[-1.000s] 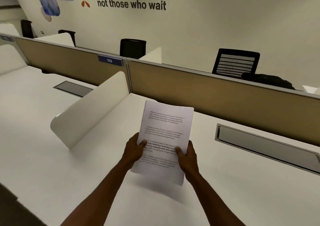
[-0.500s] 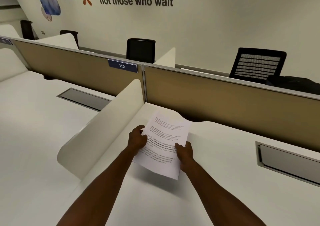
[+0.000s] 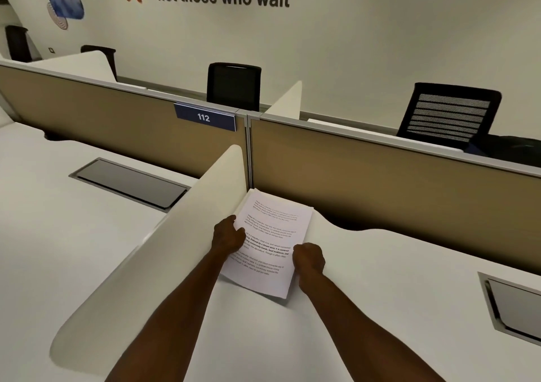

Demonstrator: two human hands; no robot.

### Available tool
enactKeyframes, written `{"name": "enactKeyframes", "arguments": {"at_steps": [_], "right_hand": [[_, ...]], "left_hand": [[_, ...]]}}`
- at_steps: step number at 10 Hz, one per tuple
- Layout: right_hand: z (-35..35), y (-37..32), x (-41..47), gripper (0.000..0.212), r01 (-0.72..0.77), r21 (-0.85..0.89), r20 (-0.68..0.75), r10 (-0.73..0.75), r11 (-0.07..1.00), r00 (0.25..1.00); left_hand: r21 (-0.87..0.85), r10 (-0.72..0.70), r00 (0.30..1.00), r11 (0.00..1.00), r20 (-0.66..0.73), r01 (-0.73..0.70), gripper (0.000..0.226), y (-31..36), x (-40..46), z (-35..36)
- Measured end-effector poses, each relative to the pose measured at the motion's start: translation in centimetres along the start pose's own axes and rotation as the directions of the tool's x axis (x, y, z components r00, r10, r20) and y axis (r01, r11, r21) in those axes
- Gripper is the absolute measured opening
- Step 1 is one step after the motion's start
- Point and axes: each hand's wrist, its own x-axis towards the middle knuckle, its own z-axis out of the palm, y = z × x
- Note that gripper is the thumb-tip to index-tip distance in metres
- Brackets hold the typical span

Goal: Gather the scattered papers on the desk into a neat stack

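A stack of printed white papers (image 3: 270, 235) lies nearly flat on the white desk (image 3: 366, 308), in the corner by the side divider and the tan back partition. My left hand (image 3: 228, 235) grips the stack's left edge, fingers curled over it. My right hand (image 3: 308, 257) holds the right edge, closed like a fist. The sheets look squared together, their far end close to the partition. No other loose papers show on the desk.
A curved white side divider (image 3: 164, 250) rises just left of the papers. The tan back partition (image 3: 380, 176) carries a "112" label (image 3: 205, 117). Grey cable hatches sit at left (image 3: 128, 182) and right (image 3: 515, 308). Black chairs (image 3: 448, 115) stand beyond the partition.
The stack went from held upright in the air to lowered and pushed forward toward the corner by the divider. Both hands stayed on its edges.
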Motion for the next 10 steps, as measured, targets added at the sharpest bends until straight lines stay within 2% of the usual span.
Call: {"name": "enactKeyframes", "arguments": {"at_steps": [1, 3, 4, 6, 7, 8, 9, 10], "right_hand": [[0.4, 0.0, 1.2, 0.017, 0.043, -0.034, 0.029, -0.042, 0.999, 0.999], [0.4, 0.3, 1.6, 0.029, 0.123, -0.154, 0.051, -0.116, 0.980, 0.992], [0.4, 0.5, 1.5, 0.018, 0.143, -0.197, 0.046, -0.136, 0.970, 0.990], [0.2, 0.4, 0.4, 0.044, 0.242, -0.340, 0.110, -0.218, 0.909, 0.970], [-0.2, 0.4, 0.7, 0.041, 0.279, -0.368, 0.144, -0.242, 0.887, 0.960], [-0.8, 0.8, 1.1, 0.034, 0.317, -0.426, 0.172, -0.268, 0.847, 0.948], [-2.0, 1.6, 1.6, 0.045, 0.300, -0.457, 0.175, -0.246, 0.837, 0.953], [-4.3, 1.4, 2.0, 0.067, 0.325, -0.507, 0.132, -0.300, 0.799, 0.945]], "left_hand": [[0.042, 0.001, 1.000, 0.999, 0.026, -0.003, 0.054, -0.1, 1.6, 0.3], [0.119, -0.037, 0.999, 0.992, -0.025, 0.040, 0.054, -0.5, 2.5, 1.6], [0.151, -0.039, 0.998, 0.987, -0.054, 0.047, 0.058, -0.6, 2.1, 2.3], [0.122, -0.042, 0.995, 0.991, -0.088, 0.053, 0.067, -0.9, 1.8, 2.8], [0.135, -0.039, 0.995, 0.990, -0.090, 0.051, 0.069, -1.1, 1.9, 3.0], [0.140, -0.014, 0.996, 0.990, -0.084, 0.026, 0.068, -1.2, 1.7, 2.8], [0.165, 0.079, 0.991, 0.984, -0.106, -0.061, 0.067, -0.8, 1.3, 3.0], [0.207, 0.197, 0.976, 0.963, -0.093, -0.175, 0.068, 0.4, 0.8, 3.1]]}}
